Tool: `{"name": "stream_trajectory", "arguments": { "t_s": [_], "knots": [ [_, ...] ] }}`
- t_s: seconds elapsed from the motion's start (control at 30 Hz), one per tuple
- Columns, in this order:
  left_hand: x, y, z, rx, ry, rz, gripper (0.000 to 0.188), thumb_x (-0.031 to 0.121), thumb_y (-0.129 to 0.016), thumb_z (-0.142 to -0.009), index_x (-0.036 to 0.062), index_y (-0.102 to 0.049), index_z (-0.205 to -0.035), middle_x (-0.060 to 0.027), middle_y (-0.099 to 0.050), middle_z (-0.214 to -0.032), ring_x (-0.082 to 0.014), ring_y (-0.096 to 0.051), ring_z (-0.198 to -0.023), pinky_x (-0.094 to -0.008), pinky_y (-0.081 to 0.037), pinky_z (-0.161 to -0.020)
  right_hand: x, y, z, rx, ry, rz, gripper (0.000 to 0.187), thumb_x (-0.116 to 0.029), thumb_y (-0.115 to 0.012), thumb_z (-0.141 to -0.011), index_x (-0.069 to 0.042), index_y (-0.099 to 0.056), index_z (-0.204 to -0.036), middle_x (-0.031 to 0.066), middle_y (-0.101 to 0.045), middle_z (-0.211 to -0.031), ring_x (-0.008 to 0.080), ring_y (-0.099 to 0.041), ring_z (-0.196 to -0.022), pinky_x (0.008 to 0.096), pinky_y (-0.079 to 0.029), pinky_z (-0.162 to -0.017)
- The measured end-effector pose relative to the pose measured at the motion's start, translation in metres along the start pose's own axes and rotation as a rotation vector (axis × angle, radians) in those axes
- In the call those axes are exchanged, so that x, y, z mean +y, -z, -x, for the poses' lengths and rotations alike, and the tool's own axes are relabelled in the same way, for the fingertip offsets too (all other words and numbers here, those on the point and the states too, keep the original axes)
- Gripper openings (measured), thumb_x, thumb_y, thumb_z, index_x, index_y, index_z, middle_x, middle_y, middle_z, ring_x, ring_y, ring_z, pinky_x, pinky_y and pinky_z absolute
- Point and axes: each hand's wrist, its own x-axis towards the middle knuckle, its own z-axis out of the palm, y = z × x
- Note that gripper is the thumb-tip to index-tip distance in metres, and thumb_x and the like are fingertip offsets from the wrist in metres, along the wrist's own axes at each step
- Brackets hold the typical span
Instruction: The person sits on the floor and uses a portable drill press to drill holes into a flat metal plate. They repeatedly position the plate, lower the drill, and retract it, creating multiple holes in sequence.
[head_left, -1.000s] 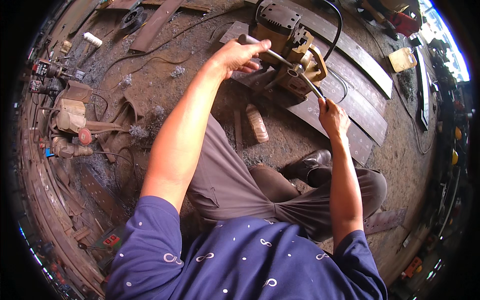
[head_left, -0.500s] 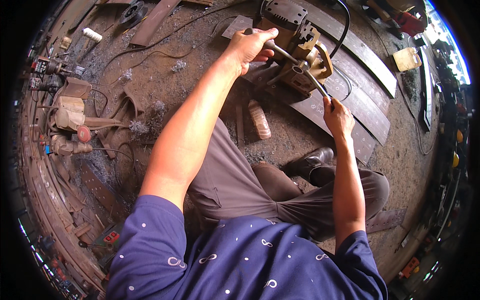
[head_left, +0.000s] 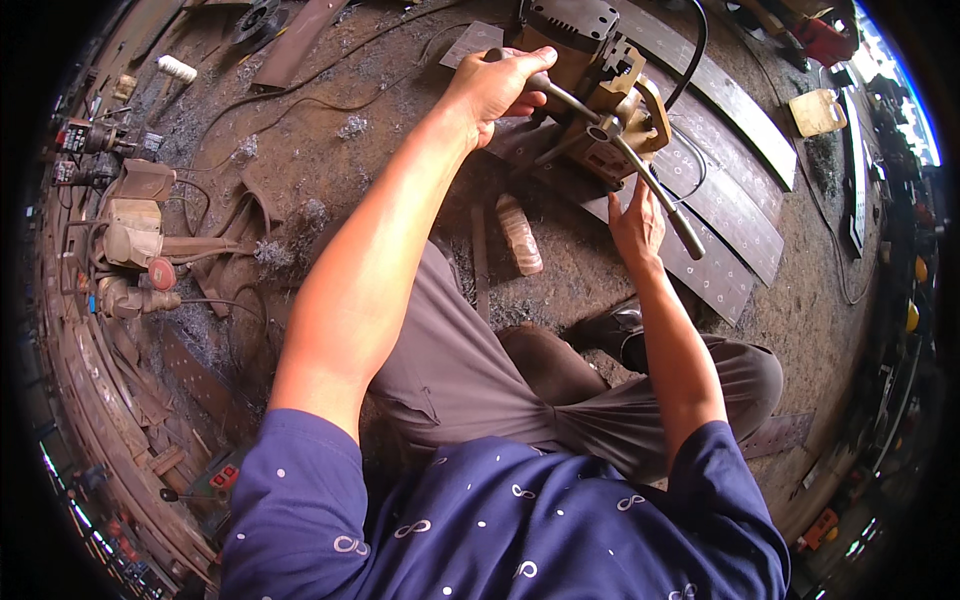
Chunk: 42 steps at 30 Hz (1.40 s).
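A yellowish-tan magnetic drill (head_left: pixel 603 155) with a dark vented motor top stands on flat steel plates (head_left: pixel 730 225). From its hub stick out the spokes of a feed handle (head_left: pixel 572 102). My left hand (head_left: pixel 497 88) is wrapped round the upper left spoke, thumb lying along it. Below the drill's front panel, my right hand (head_left: pixel 638 228) reaches up with fingers stretched and thumb apart. It is beside the lower right spoke, which passes free to its right. Its fingertips are close to the drill's lower part; I cannot tell whether they touch.
A plastic bottle (head_left: pixel 518 235) lies on the dirty floor before my legs. At left stands another tan machine (head_left: pixel 135 228) with cables, among metal shavings (head_left: pixel 272 253). A yellowish jerrycan (head_left: pixel 816 113) is at the far right. A black cable (head_left: pixel 700 50) arches over the drill.
My right hand has let go of the lower right spoke and moved left to the drill's lower front. That spoke's end now shows bare. My left hand keeps its grip, nearly unmoved.
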Motion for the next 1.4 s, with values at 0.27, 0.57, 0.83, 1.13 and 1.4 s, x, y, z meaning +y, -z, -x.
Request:
{"name": "stream_trajectory", "arguments": {
  "t_s": [0.27, 0.57, 0.83, 1.13, 1.4],
  "knots": [
    [0.0, 0.0, 0.005, -0.015, -0.017, 0.005, 0.038, 0.045, -0.078, -0.092, 0.0079, -0.073, -0.101, -0.0027, -0.073, -0.089, -0.0104, -0.07, -0.072, -0.0255, -0.057, -0.07, 0.024, -0.033, -0.042, -0.047, 0.003, 0.206, 0.092, -0.04, -0.072, -0.093, -0.023, -0.02, -0.167, 0.0167, -0.067, -0.118, 0.0361, -0.069, -0.107, 0.0542, -0.052, -0.089],
    [-0.002, 0.0, 0.005, -0.004, -0.023, 0.018, 0.037, 0.044, -0.079, -0.092, 0.0088, -0.073, -0.102, -0.0021, -0.073, -0.091, -0.0109, -0.071, -0.074, -0.0267, -0.057, -0.069, 0.038, -0.052, -0.046, 0.057, 0.051, 0.098, 0.079, -0.032, -0.07, -0.097, -0.024, -0.027, -0.164, 0.0249, -0.064, -0.119, 0.0456, -0.067, -0.107, 0.0566, -0.056, -0.083],
    [-0.003, 0.002, 0.002, -0.009, -0.02, 0.004, 0.038, 0.045, -0.078, -0.092, 0.009, -0.073, -0.102, -0.0032, -0.073, -0.092, -0.012, -0.071, -0.077, -0.0276, -0.055, -0.071, 0.04, -0.058, -0.046, 0.092, 0.045, 0.094, 0.079, -0.031, -0.071, -0.097, -0.025, -0.029, -0.163, 0.022, -0.064, -0.112, 0.0429, -0.068, -0.098, 0.0548, -0.056, -0.079],
    [-0.003, 0.002, 0.002, -0.009, -0.02, -0.006, 0.038, 0.046, -0.077, -0.093, 0.0092, -0.073, -0.102, -0.0031, -0.074, -0.093, -0.0112, -0.071, -0.078, -0.0276, -0.055, -0.073, 0.041, -0.062, -0.046, 0.104, 0.029, 0.078, 0.08, -0.031, -0.072, -0.096, -0.026, -0.03, -0.163, 0.0194, -0.063, -0.111, 0.0403, -0.069, -0.096, 0.0536, -0.057, -0.074],
    [-0.003, 0.002, 0.004, -0.011, -0.018, 0.001, 0.039, 0.046, -0.077, -0.093, 0.0091, -0.073, -0.103, -0.0026, -0.074, -0.094, -0.0104, -0.071, -0.076, -0.0268, -0.055, -0.072, 0.04, -0.064, -0.045, 0.233, 0.08, 0.088, 0.067, -0.03, -0.067, -0.097, -0.026, -0.041, -0.159, 0.0164, -0.064, -0.096, 0.0378, -0.069, -0.085, 0.0531, -0.057, -0.068]
  ]
}}
